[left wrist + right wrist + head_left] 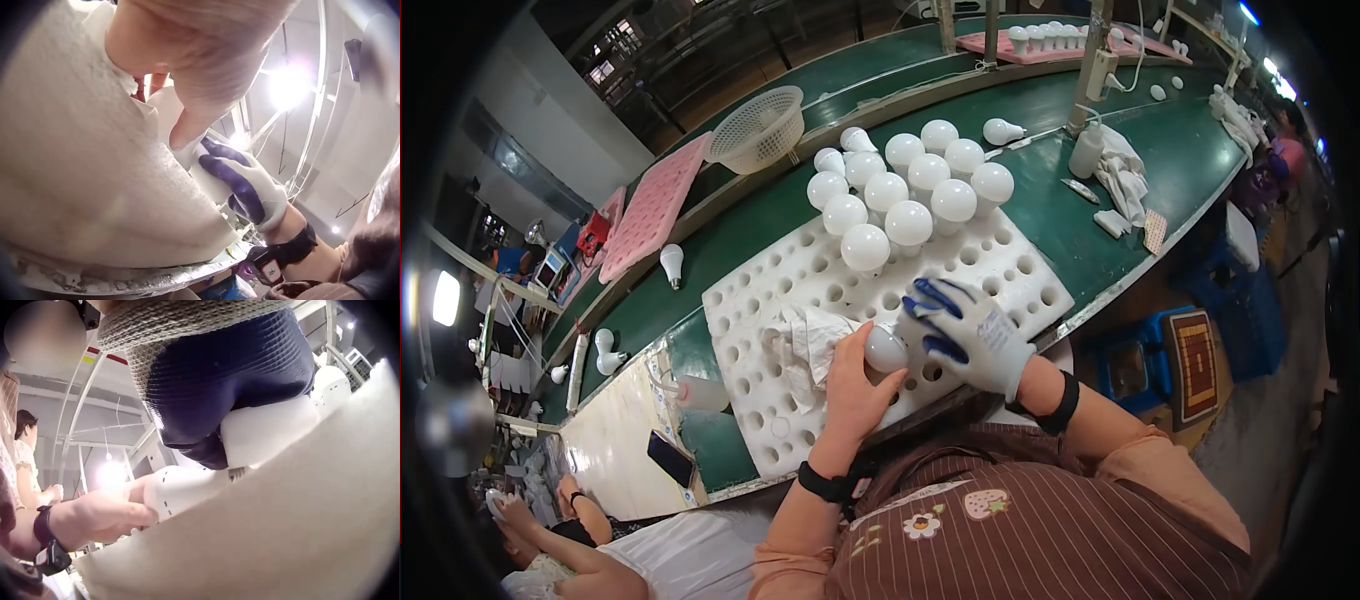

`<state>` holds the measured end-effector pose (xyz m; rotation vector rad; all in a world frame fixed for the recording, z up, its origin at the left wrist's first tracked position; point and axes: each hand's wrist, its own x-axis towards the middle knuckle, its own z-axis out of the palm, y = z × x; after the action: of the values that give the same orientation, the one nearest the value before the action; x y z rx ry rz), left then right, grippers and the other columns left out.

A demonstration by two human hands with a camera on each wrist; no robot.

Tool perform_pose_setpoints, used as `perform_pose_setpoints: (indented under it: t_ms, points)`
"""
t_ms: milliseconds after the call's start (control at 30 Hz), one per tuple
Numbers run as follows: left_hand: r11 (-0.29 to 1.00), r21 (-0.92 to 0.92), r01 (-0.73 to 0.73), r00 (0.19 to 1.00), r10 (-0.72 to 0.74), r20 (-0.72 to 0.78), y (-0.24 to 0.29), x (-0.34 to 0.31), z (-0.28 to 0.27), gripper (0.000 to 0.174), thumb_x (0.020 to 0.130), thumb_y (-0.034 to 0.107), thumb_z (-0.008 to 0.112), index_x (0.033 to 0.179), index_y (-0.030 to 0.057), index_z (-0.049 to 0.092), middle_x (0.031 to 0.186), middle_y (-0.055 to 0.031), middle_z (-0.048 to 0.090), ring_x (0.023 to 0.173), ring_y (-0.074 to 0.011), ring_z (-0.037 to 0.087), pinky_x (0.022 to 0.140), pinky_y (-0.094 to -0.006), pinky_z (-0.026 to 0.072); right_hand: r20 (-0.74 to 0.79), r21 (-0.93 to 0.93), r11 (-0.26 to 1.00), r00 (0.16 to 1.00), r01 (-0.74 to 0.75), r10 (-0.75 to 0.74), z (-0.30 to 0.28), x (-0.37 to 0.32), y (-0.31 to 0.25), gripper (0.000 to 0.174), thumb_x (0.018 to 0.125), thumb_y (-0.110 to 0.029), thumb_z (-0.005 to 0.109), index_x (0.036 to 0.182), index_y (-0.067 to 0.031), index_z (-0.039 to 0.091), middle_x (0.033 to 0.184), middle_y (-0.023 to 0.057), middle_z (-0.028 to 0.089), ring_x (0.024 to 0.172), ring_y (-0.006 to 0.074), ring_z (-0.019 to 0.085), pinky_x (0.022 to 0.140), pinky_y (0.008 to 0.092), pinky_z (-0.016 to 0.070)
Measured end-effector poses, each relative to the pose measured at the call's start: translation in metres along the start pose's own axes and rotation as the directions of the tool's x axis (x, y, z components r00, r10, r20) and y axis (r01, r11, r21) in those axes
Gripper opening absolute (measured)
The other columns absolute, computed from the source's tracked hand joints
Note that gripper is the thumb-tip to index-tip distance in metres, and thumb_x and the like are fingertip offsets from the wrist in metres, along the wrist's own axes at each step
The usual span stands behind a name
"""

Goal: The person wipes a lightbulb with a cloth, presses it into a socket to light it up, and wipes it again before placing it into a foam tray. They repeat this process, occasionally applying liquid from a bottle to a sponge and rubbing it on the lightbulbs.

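Observation:
A white bulb [887,350] is in my bare left hand [855,390], thumb and fingers round its dome, low over the white foam tray [750,285]. The right wrist view shows this bulb [181,490] lying sideways, its metal screw base pointing at the glove. My right hand [975,335] wears a white glove with blue-coated fingers. Those fingers [262,362] curl over another white rounded piece [269,428], mostly hidden from the head view. A crumpled white cloth [800,345] lies on the tray beside my left hand. Several round bulbs [909,222] stand at the tray's far side.
A white basket [757,130] and pink trays [655,210] are behind the green table [1040,185]. Loose bulbs [671,265] lie at the left. At the right are a bottle [1087,150] and a cloth [1122,175]. A phone [671,458] and another person's arm [580,550] are at lower left.

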<state>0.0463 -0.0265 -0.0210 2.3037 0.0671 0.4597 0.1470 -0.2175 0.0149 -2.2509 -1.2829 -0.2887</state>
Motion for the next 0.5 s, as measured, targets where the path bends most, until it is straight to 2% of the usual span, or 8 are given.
perform_pose_setpoints:
  t_ms: [67,133,167,267,333,400,467,500]
  points:
    - [0.998,-0.033,0.056,0.998,-0.055,0.021,0.001,0.0,-0.001,0.067,0.066,0.017,0.079,0.125,0.0014,0.051,0.112,-0.0177,0.056,0.104,-0.0348,0.055,0.089,-0.0406,0.0451,0.085,0.098,0.992,0.992,0.08,-0.089,0.007,-0.003,-0.014,0.053,0.08,-0.025,0.066,0.129,-0.0133,0.052,0.137,0.0141,0.047,0.123,0.0344,0.046,0.102,0.046,0.0377]
    - [0.997,-0.046,0.055,0.997,-0.052,0.05,0.001,0.001,-0.004,0.063,0.068,0.024,0.08,0.12,-0.0004,0.054,0.107,-0.0174,0.058,0.099,-0.0338,0.057,0.085,-0.0399,0.0463,0.043,0.021,0.995,0.995,0.094,-0.094,0.017,-0.008,-0.008,0.051,0.08,-0.025,0.066,0.128,-0.0133,0.053,0.137,0.0131,0.047,0.123,0.0333,0.046,0.101,0.0458,0.0379]
    - [0.997,-0.046,0.054,0.997,-0.052,0.05,0.0,0.002,-0.004,0.063,0.068,0.024,0.08,0.12,-0.0004,0.054,0.107,-0.0174,0.058,0.099,-0.0338,0.057,0.085,-0.0399,0.0463,0.092,-0.013,1.0,0.996,-0.005,0.006,0.014,-0.008,-0.004,0.049,0.08,-0.024,0.064,0.127,-0.0138,0.054,0.137,0.0119,0.048,0.123,0.0324,0.045,0.102,0.0455,0.0373]
    - [0.991,-0.055,0.124,0.991,-0.121,0.062,0.0,0.002,-0.005,0.062,0.069,0.029,0.08,0.118,-0.0009,0.055,0.106,-0.0171,0.058,0.098,-0.0329,0.057,0.084,-0.0391,0.0467,0.109,-0.185,0.975,0.983,-0.125,0.147,0.011,-0.01,0.017,0.049,0.081,-0.022,0.063,0.128,-0.0131,0.054,0.137,0.0123,0.048,0.124,0.0334,0.044,0.103,0.0455,0.0361]
    - [0.966,-0.038,0.254,0.955,-0.244,0.169,0.005,0.004,-0.007,0.063,0.07,0.033,0.079,0.118,-0.0007,0.055,0.105,-0.017,0.058,0.097,-0.0327,0.058,0.083,-0.0389,0.0469,0.023,-0.024,0.992,0.992,-0.121,0.122,0.003,-0.012,0.012,0.05,0.081,-0.021,0.063,0.129,-0.012,0.053,0.138,0.0133,0.047,0.125,0.0347,0.043,0.103,0.0456,0.0358]
    - [0.977,-0.034,0.21,0.971,-0.204,0.126,0.004,0.003,-0.002,0.065,0.069,0.03,0.08,0.12,-0.0001,0.054,0.107,-0.0172,0.058,0.099,-0.033,0.057,0.085,-0.039,0.0466,0.055,0.101,0.995,0.998,-0.02,0.014,0.001,-0.013,-0.004,0.054,0.08,-0.022,0.065,0.131,-0.0106,0.051,0.14,0.0139,0.045,0.125,0.0357,0.043,0.104,0.0455,0.0352]
    - [0.987,-0.022,0.16,0.984,-0.158,0.077,0.006,0.004,-0.002,0.067,0.068,0.028,0.081,0.122,0.0004,0.053,0.11,-0.0175,0.057,0.102,-0.0333,0.057,0.087,-0.039,0.0463,0.092,0.058,0.996,0.993,0.063,-0.068,0.015,-0.015,-0.009,0.055,0.08,-0.024,0.064,0.132,-0.0118,0.051,0.139,0.0136,0.045,0.125,0.0352,0.043,0.104,0.0459,0.0352]
    - [0.999,0.021,0.043,0.997,-0.044,0.061,0.01,0.004,-0.005,0.068,0.067,0.023,0.08,0.125,0.001,0.051,0.114,-0.0181,0.056,0.106,-0.0337,0.055,0.09,-0.0393,0.0454,0.095,0.039,0.999,0.995,0.022,-0.025,0.016,-0.016,-0.006,0.054,0.081,-0.025,0.063,0.132,-0.0119,0.051,0.139,0.0136,0.045,0.125,0.0348,0.043,0.104,0.0459,0.0352]
